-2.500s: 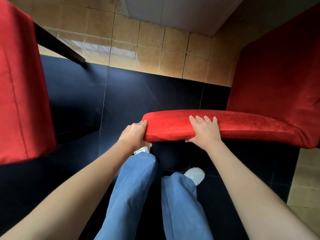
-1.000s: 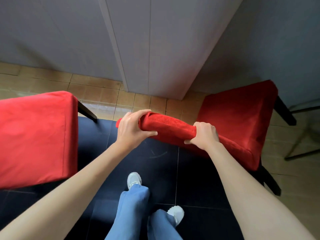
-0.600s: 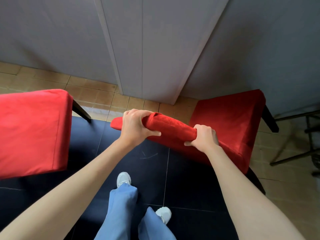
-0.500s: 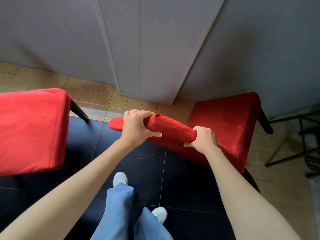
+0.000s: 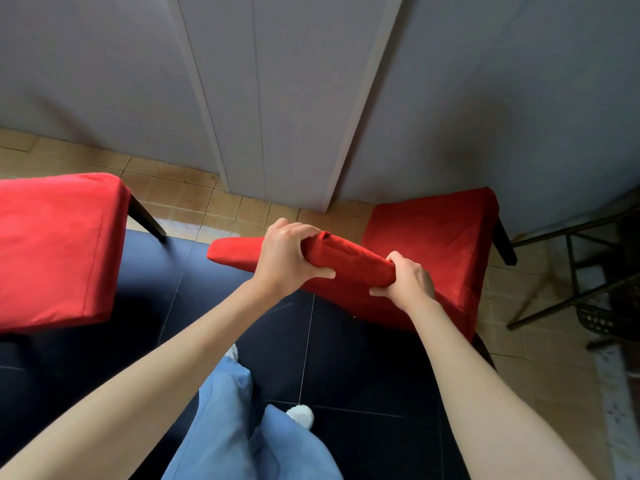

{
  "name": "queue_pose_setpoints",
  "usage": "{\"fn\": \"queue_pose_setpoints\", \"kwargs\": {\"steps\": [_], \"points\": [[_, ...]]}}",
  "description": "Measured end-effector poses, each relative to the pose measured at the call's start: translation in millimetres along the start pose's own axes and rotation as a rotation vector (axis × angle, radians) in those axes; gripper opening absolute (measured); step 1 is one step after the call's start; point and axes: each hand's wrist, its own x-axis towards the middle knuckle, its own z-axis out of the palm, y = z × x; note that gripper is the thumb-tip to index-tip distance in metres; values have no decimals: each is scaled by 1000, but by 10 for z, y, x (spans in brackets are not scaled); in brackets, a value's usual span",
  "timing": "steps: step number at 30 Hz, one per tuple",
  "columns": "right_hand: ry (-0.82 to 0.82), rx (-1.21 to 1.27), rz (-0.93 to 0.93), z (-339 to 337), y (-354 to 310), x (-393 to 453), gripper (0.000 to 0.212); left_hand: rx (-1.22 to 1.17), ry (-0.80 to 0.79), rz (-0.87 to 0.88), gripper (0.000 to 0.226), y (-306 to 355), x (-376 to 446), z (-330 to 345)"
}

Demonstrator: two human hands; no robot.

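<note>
Fingers (image 5: 291, 232) of our left hand (image 5: 287, 261) curl over the padded top of the red chair (image 5: 349, 261) back, thumb clamped beneath. Our right hand (image 5: 410, 282) grasps the same rail just beside it, toward four o'clock. That chair sits near centre, its seat (image 5: 433, 237) reaching to one o'clock, toward the wall (image 5: 294, 98).

We judge the padding soft and the velvety cover liable to slip over a stiff frame. So we should grip the rail firmly, hands set wider to stop twisting; it looks weighty enough for both arms.

Its legs are mostly hidden under the seat, so we cannot tell whether all touch the dark floor (image 5: 346, 358). At nine o'clock a second red chair (image 5: 55, 247) is cut off by the edge; at three o'clock a metal frame (image 5: 602, 320) is blurred.
</note>
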Motion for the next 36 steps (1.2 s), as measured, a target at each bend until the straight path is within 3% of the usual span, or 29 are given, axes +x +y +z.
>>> {"fn": "queue_pose_setpoints", "kwargs": {"steps": [3, 8, 12, 15, 19, 26, 36], "points": [[20, -8, -62, -29, 138, -126, 67, 5, -22, 46, 61, 239, -56, 64], [93, 1, -111, -167, 385, -210, 57, 3, -61, 125, 68, 456, -49, 175], [110, -114, -175, -212, 457, -196, 56, 147, -346, 144, 95, 197, -2, 158], [101, -165, -211, -190, 484, -164, 55, 397, -483, 7, 76, -120, 59, 83], [98, -159, -236, -193, 494, -144, 53, 393, -447, 39, 50, -172, 80, 155], [144, -123, -222, -379, 598, -107, 54, 559, -490, 132, 50, 116, 431, 102], [239, 153, -115, -805, 1034, -297, 47, 678, -561, 392, 59, 938, 1005, 228]]}}
